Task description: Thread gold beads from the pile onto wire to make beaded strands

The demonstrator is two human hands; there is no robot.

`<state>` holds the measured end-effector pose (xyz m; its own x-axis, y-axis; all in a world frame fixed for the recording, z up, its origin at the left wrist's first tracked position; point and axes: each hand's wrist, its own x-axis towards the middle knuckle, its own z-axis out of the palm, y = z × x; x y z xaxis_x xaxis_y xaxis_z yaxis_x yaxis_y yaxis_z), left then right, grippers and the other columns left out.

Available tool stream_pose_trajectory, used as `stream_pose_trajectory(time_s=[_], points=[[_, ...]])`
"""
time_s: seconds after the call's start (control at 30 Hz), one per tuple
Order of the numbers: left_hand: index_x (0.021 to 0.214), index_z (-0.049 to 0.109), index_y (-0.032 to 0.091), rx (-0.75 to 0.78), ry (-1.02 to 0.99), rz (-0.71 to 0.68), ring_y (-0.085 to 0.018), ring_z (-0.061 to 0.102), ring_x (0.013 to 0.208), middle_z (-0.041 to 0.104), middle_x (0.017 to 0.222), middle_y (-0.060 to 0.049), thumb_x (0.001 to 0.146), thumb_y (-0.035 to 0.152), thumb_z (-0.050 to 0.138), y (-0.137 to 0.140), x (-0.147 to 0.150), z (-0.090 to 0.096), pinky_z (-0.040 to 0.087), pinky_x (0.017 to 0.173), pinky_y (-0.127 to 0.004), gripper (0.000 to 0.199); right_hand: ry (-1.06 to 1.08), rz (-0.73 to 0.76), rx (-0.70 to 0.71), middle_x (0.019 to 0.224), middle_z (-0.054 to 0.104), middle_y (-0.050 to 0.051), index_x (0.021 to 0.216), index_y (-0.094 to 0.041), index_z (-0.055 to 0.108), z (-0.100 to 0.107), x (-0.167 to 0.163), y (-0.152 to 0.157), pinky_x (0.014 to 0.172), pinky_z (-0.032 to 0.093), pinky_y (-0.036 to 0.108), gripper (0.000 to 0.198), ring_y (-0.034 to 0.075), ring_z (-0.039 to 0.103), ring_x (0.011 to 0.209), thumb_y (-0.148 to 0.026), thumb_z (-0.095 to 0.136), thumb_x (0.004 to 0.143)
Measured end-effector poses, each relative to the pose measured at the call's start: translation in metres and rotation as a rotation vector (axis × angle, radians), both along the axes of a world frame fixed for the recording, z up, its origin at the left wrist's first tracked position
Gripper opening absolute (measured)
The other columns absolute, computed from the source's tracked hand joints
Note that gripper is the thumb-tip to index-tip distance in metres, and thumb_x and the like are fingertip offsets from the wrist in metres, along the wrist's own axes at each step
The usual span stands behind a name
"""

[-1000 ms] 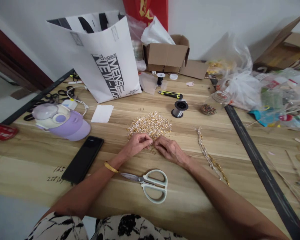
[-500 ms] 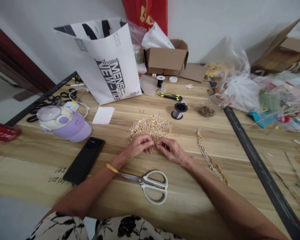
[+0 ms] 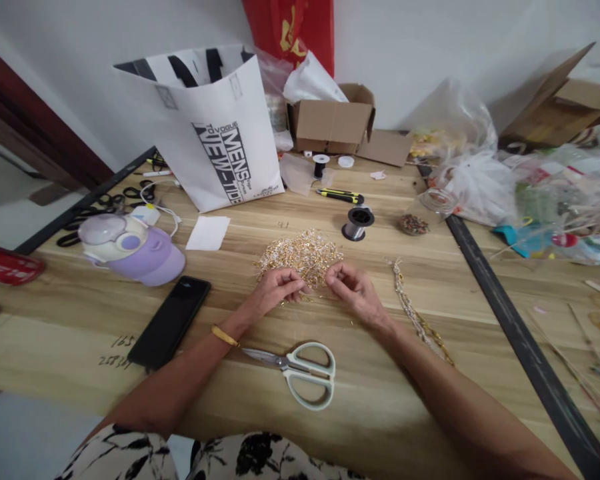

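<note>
A pile of small gold and clear beads [image 3: 303, 252] lies on the wooden table in front of me. At its near left edge my left hand [image 3: 281, 285] is closed in a pinch; what sits between the fingertips is too small to name. My right hand [image 3: 353, 288] is pinched too, at the pile's near right edge, and its fingertips hide whatever they hold. A gap separates the two hands. Scissors with pale green handles [image 3: 310, 375] lie nearer to me, below the hands. Right of my right hand rest strung silver and gold bead strands [image 3: 414, 312].
Behind the pile stand a spool of wire [image 3: 358, 223], a yellow-black box cutter [image 3: 340, 195] and a jar of dark beads [image 3: 415, 223]. Leftward are a black phone [image 3: 170, 322], a purple bottle [image 3: 135, 250] and a white bag [image 3: 220, 133]. A dark strip [image 3: 510, 313] crosses the table at right.
My right hand has moved right, away from my left hand; their fingertips were together before. My left hand stays nearly in place. The view has shifted slightly.
</note>
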<state>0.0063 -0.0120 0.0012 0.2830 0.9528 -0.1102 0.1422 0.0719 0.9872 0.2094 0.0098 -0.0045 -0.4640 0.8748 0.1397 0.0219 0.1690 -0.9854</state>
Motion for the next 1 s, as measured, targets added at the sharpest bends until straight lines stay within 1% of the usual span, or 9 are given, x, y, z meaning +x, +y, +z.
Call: stream_pose_trajectory(time_s=[0.17, 0.3, 0.5, 0.6, 0.67, 0.8, 0.87, 0.9, 1.0], points=[[0.074, 0.064, 0.01, -0.007, -0.031, -0.005, -0.009, 0.054, 0.056, 0.067, 0.07, -0.004, 0.08, 0.034, 0.061, 0.0, 0.0, 0.001, 0.044, 0.056, -0.02, 0.025, 0.115, -0.096, -0.029, 0.059, 0.043, -0.004, 0.077, -0.018, 0.051, -0.002, 0.001, 0.006, 0.046, 0.029, 0.021, 0.026, 0.009, 0.035, 0.05, -0.042, 0.057, 0.085], [0.074, 0.064, 0.01, -0.022, -0.074, -0.043, -0.009, 0.055, 0.057, 0.068, 0.074, -0.005, 0.08, 0.034, 0.061, 0.0, -0.001, 0.001, 0.045, 0.057, -0.021, 0.025, 0.147, -0.183, -0.036, 0.056, 0.043, -0.005, 0.077, -0.019, 0.051, -0.003, 0.001, 0.011, 0.044, 0.028, 0.021, 0.025, 0.008, 0.036, 0.048, -0.041, 0.059, 0.083], [0.072, 0.064, 0.01, -0.058, -0.102, -0.036, -0.008, 0.055, 0.057, 0.069, 0.074, -0.005, 0.078, 0.033, 0.062, 0.001, -0.003, -0.003, 0.044, 0.058, -0.021, 0.024, 0.104, -0.353, -0.05, 0.055, 0.046, -0.005, 0.075, -0.018, 0.051, -0.01, 0.005, 0.019, 0.042, 0.029, 0.02, 0.026, 0.007, 0.037, 0.045, -0.042, 0.059, 0.081], [0.071, 0.064, 0.01, -0.066, -0.11, -0.019, -0.008, 0.054, 0.056, 0.067, 0.069, -0.004, 0.078, 0.032, 0.063, 0.002, -0.004, -0.006, 0.043, 0.057, -0.02, 0.023, 0.087, -0.423, -0.041, 0.056, 0.048, -0.004, 0.074, -0.017, 0.051, -0.013, 0.008, 0.024, 0.043, 0.03, 0.02, 0.026, 0.007, 0.038, 0.046, -0.041, 0.059, 0.081], [0.07, 0.065, 0.01, -0.061, -0.105, -0.016, -0.008, 0.054, 0.056, 0.066, 0.066, -0.003, 0.078, 0.031, 0.063, 0.002, -0.004, -0.007, 0.043, 0.057, -0.02, 0.023, 0.087, -0.446, -0.026, 0.056, 0.048, -0.004, 0.073, -0.017, 0.051, -0.015, 0.01, 0.026, 0.044, 0.03, 0.02, 0.025, 0.007, 0.038, 0.046, -0.04, 0.059, 0.081], [0.07, 0.065, 0.01, -0.051, -0.101, -0.004, -0.008, 0.055, 0.057, 0.066, 0.067, -0.002, 0.078, 0.031, 0.063, 0.001, -0.005, -0.007, 0.043, 0.059, -0.02, 0.022, 0.038, -0.457, 0.004, 0.056, 0.047, -0.004, 0.073, -0.017, 0.051, -0.02, 0.013, 0.029, 0.045, 0.031, 0.02, 0.022, 0.008, 0.04, 0.047, -0.036, 0.056, 0.081], [0.07, 0.065, 0.011, -0.049, -0.096, 0.006, -0.008, 0.055, 0.058, 0.065, 0.065, -0.002, 0.078, 0.031, 0.063, 0.001, -0.004, -0.005, 0.044, 0.06, -0.02, 0.022, -0.048, -0.491, 0.05, 0.062, 0.05, -0.003, 0.079, -0.016, 0.054, -0.022, 0.014, 0.03, 0.044, 0.032, 0.02, 0.017, 0.008, 0.04, 0.048, -0.033, 0.054, 0.082], [0.07, 0.065, 0.011, -0.049, -0.09, 0.013, -0.008, 0.055, 0.057, 0.064, 0.063, -0.001, 0.077, 0.031, 0.063, 0.0, -0.004, -0.003, 0.044, 0.059, -0.02, 0.022, -0.095, -0.514, 0.093, 0.068, 0.053, -0.001, 0.086, -0.016, 0.055, -0.022, 0.014, 0.03, 0.044, 0.032, 0.02, 0.016, 0.007, 0.04, 0.047, -0.032, 0.054, 0.083], [0.067, 0.064, 0.011, -0.047, -0.062, 0.047, -0.008, 0.053, 0.055, 0.062, 0.059, 0.0, 0.075, 0.032, 0.065, 0.0, -0.002, 0.001, 0.043, 0.057, -0.02, 0.023, -0.171, -0.572, 0.304, 0.098, 0.057, 0.005, 0.109, -0.018, 0.053, -0.017, 0.012, 0.023, 0.044, 0.033, 0.021, 0.027, 0.005, 0.038, 0.047, -0.027, 0.053, 0.084]])
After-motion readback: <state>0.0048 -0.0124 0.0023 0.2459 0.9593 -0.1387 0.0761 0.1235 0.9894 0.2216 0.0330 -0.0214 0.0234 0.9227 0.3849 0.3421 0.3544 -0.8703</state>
